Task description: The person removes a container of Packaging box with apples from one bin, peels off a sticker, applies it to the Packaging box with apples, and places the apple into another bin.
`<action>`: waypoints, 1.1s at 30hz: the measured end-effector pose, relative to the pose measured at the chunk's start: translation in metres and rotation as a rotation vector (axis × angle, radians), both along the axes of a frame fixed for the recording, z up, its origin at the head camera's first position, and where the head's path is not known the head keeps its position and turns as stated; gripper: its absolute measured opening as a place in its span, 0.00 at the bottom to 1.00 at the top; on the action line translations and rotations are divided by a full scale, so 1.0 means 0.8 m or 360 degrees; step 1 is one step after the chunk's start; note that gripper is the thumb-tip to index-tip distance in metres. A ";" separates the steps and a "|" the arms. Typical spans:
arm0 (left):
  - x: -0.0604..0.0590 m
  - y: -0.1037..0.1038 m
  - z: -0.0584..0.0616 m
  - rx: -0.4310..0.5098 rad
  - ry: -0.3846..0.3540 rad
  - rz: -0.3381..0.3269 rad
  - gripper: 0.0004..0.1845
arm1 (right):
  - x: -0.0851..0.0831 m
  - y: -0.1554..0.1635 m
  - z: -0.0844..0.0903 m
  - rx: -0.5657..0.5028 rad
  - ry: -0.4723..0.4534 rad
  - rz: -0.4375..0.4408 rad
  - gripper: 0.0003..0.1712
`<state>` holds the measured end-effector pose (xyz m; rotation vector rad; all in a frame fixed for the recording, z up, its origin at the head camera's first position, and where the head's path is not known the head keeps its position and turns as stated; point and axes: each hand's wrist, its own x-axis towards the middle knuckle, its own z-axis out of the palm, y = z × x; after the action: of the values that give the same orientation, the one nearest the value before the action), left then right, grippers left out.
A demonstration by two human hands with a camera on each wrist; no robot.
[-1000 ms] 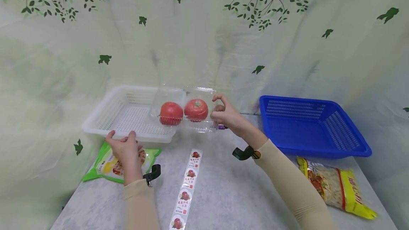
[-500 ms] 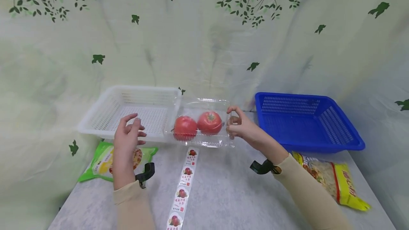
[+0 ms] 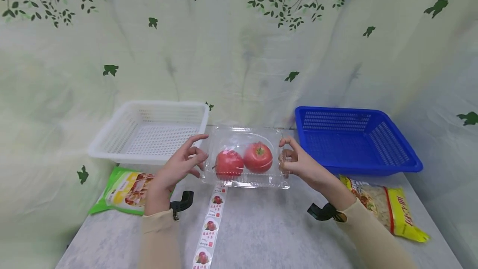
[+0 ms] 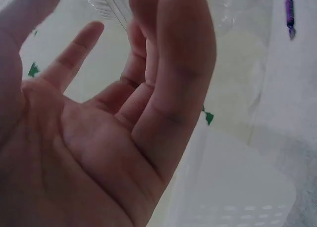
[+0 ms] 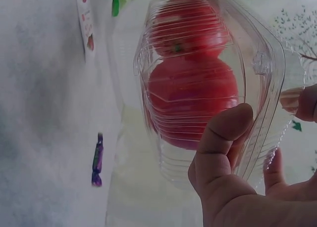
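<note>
Clear, ribbed plastic forms the clamshell box [image 3: 244,159], seen from the head camera held just above the grey mottled table [image 3: 261,227], its long axis running left to right between the white mesh basket [image 3: 149,134] and the blue mesh basket [image 3: 354,140]; two round red tomatoes [image 3: 243,161] sit side by side inside, stems up. The right hand [image 3: 298,163] pinches the box's right end with thumb and curled fingers, while the left hand [image 3: 183,163] hovers at the left end, fingers spread and loose, touching or just short of the plastic, which I cannot tell. A strip of fruit stickers [image 3: 209,229] lies below the box, a green snack bag [image 3: 123,190] at left and a yellow noodle packet [image 3: 388,209] at right. In the left wrist view the open palm of the left hand [image 4: 99,133] fills the frame, blurring everything behind. In the right wrist view the thumb [image 5: 220,143] presses the box's [image 5: 198,83] ridged wall, the tomatoes [image 5: 190,88] stacked lengthwise away from the camera; a small purple wrapped thing [image 5: 97,160] lies on the table, too small to identify.
</note>
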<state>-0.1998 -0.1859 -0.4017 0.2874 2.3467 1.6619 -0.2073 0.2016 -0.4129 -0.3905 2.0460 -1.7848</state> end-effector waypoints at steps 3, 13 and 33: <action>-0.005 0.007 -0.008 -0.0029 -0.0034 -0.0099 0.34 | 0.007 0.012 -0.007 0.0032 0.0021 -0.0005 0.31; -0.007 0.019 -0.035 -0.0100 -0.0170 -0.0360 0.35 | 0.028 0.029 -0.040 0.0033 -0.0008 -0.0001 0.32; 0.008 0.051 -0.070 0.0008 -0.0249 -0.0400 0.35 | 0.046 0.064 -0.089 0.0036 -0.0031 0.0064 0.29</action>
<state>-0.1937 -0.1447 -0.4577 0.4184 2.0968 1.5137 -0.1707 0.2526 -0.4844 -0.4031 2.0292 -1.7339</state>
